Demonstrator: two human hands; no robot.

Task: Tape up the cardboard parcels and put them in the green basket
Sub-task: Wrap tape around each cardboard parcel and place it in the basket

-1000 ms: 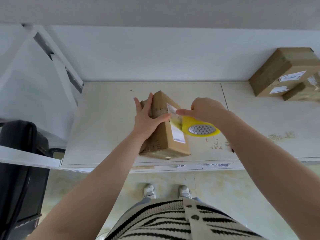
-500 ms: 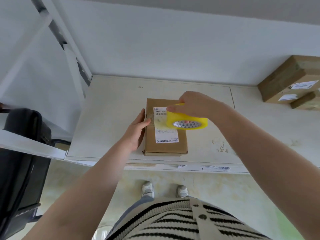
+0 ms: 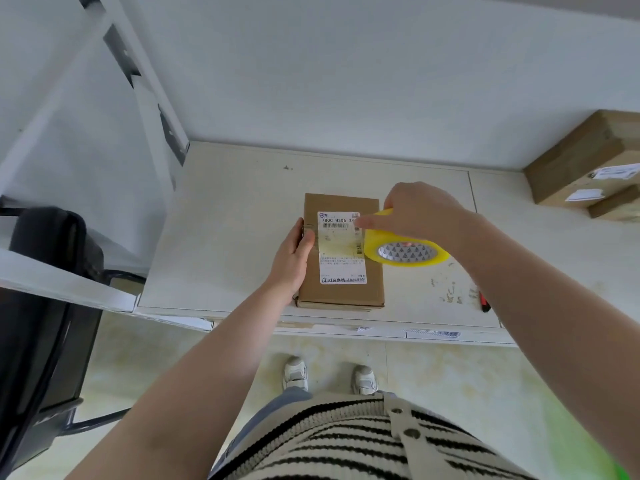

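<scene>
From the head view, a pale, scuffed surface [image 3: 225,237] stands against a white wall, with a black chair [image 3: 45,306] at its left and stacked brown boxes [image 3: 585,168] in the far right corner. The cardboard parcel [image 3: 341,292] lies flat near the front edge, label up. Our left hand [image 3: 292,261] lies against the parcel's left side, fingers straight and pressing where the tape [image 3: 337,240] begins. Our right hand [image 3: 415,213] grips the yellow tape roll [image 3: 407,252] just off the parcel's right edge, forefinger stretched onto the strip. The strip runs across the label (translucent, so its edges are hard to trace). A small red-and-black tool [image 3: 484,303] lies near the right forearm; we cannot tell what it is. The green basket is not clearly in view.

To do this step well, we judge the left hand should anchor the tape end firmly while the right pulls the roll low and taut, then smooths the strip down over the far edge before cutting.
</scene>
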